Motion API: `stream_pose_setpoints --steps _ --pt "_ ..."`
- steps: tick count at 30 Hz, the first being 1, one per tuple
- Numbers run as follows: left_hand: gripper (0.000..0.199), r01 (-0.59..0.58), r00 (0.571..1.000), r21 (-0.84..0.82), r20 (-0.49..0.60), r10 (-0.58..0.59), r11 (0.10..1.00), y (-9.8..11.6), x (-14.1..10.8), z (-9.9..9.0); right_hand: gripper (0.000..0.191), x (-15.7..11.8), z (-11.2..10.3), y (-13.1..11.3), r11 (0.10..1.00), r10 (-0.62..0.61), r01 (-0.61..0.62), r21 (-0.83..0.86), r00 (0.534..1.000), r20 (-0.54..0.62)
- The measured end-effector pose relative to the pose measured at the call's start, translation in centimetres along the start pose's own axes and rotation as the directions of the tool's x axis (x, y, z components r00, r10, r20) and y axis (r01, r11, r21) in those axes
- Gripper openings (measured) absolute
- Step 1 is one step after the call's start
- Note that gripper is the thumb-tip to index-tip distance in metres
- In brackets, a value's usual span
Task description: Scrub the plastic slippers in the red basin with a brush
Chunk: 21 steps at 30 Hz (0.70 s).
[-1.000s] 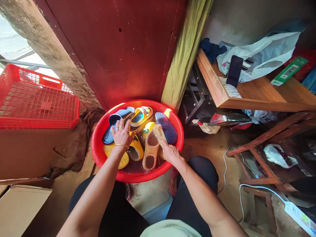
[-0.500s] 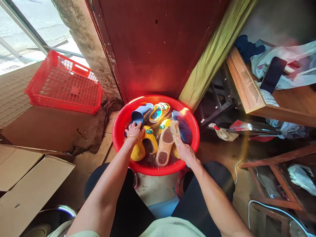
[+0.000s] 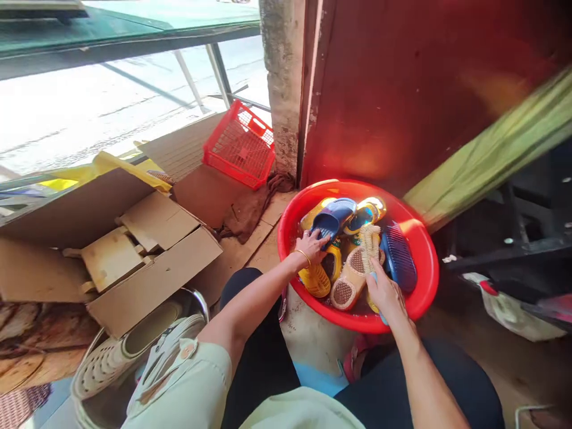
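A round red basin (image 3: 426, 280) between my knees holds water and several slippers. My left hand (image 3: 311, 246) grips the near end of a blue slipper (image 3: 339, 210) at the basin's far left; its thumb side is partly hidden. In my right hand (image 3: 386, 296) is a scrubbing brush (image 3: 370, 243) with pale bristles, over a sole-up slipper (image 3: 349, 279) with brown patterned patches. Close to my left hand lies a yellow slipper (image 3: 316, 281). A dark blue slipper (image 3: 399, 256) rests sole up at the right, and a yellow-and-white slipper (image 3: 365, 215) lies at the back.
A red plastic crate (image 3: 241, 146) stands beyond the basin to the left, near a brown cloth (image 3: 250, 211). An open cardboard box (image 3: 152, 280) with wooden pieces is at my left, above a woven basket (image 3: 102, 369). The red door (image 3: 402, 107) and a yellow-green curtain (image 3: 487, 161) are behind the basin.
The view has swung left, bringing the cardboard box into sight. The blue slipper under my left hand has shifted, showing a yellow slipper behind it. My right hand still holds the brush.
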<state>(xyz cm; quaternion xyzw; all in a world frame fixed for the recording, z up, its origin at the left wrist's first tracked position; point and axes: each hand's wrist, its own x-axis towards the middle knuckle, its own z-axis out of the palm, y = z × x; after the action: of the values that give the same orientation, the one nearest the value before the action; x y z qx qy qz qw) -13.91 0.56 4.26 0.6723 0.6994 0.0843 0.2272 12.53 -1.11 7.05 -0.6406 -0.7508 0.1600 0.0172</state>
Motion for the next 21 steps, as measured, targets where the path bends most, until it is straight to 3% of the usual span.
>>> stream_pose_setpoints --steps 4,6,8,10,14,17,21 --pt "0.094 0.141 0.987 -0.095 -0.064 -0.147 0.986 0.3 -0.4 0.3 0.061 1.1 0.3 0.7 0.997 0.034 -0.033 -0.071 0.999 0.017" --pt "0.105 0.212 0.976 -0.136 -0.029 -0.218 0.968 0.7 -0.1 0.3 0.061 1.7 0.4 1.3 0.997 0.026 -0.023 -0.067 0.999 0.038" --pt "0.104 0.240 0.970 -0.181 0.014 -0.242 0.954 1.3 0.3 0.0 0.062 2.5 0.4 2.0 0.999 0.018 -0.017 -0.029 0.998 0.057" --pt "0.094 0.230 0.972 -0.261 0.019 -0.234 0.938 2.3 0.6 -0.5 0.064 3.2 0.3 2.6 0.998 0.045 -0.048 0.036 0.995 0.086" --pt "0.085 0.080 0.995 -0.476 -0.011 -0.097 0.876 3.9 0.2 -1.7 0.071 3.5 0.1 3.2 0.955 0.130 -0.171 0.243 0.976 0.174" --pt "0.089 0.033 0.999 -0.580 0.011 -0.032 0.814 4.3 -1.1 -1.5 0.074 2.1 0.0 2.2 0.934 0.101 -0.121 0.336 0.992 0.075" --pt "0.081 0.034 0.992 -0.658 0.112 0.053 0.752 4.1 -3.1 0.6 0.067 -0.4 -0.3 -0.8 0.974 -0.129 0.156 0.167 0.978 -0.161"
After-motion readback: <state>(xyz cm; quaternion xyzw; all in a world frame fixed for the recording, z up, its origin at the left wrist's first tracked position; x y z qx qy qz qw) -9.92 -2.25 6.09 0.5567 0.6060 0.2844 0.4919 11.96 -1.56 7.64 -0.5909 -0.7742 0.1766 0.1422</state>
